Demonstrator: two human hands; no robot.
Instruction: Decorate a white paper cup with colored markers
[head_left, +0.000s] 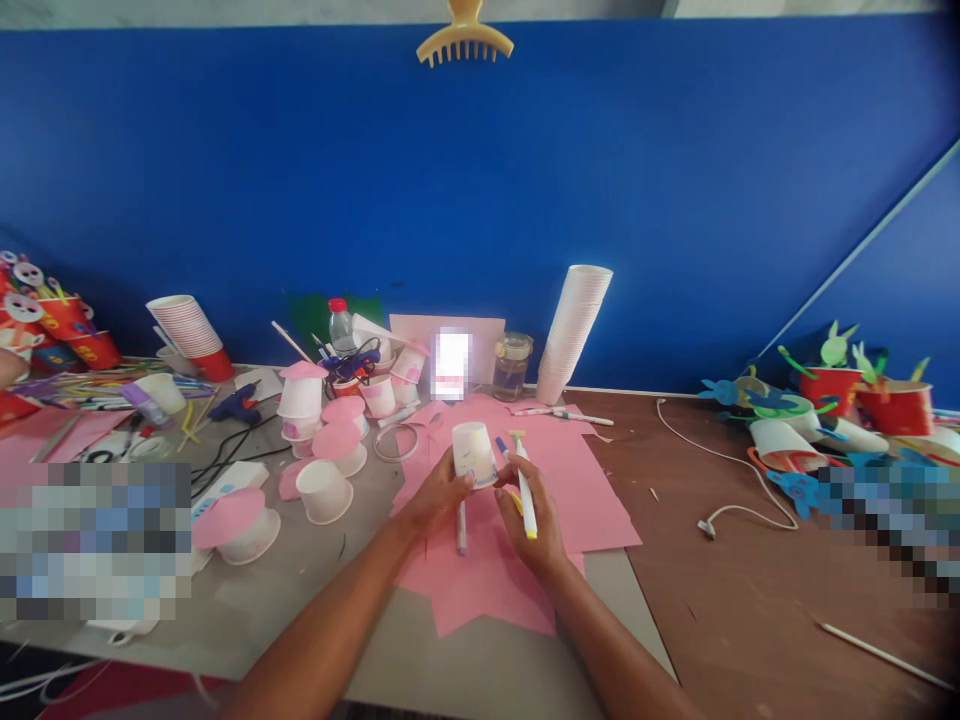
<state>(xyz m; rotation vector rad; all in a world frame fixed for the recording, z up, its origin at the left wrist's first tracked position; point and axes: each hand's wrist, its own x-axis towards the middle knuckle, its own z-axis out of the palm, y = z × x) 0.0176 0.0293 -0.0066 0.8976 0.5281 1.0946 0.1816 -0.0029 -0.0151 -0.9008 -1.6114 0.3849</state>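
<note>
Over the pink paper (592, 500), my left hand (439, 497) is closed around the side of a small white paper cup (472, 455). The cup is bottom up and slightly tilted, with small blue and yellow marks on its side. Close to the cup's right edge, my right hand (536, 515) is closed on a white marker pen (526, 500) with a yellow end. Something blue shows beside its fingertips, too small to make out. Below the cup, a pale pen-like stick (462, 535) lies on the paper.
Cups with pink paper tops (341, 440) and a plain white cup (324, 492) stand left. Behind are a lit phone screen (452, 362), a glass jar (513, 368), a tall cup stack (576, 330) and several markers (559, 411). A white cable (739, 460) and cup crafts (829, 390) lie right.
</note>
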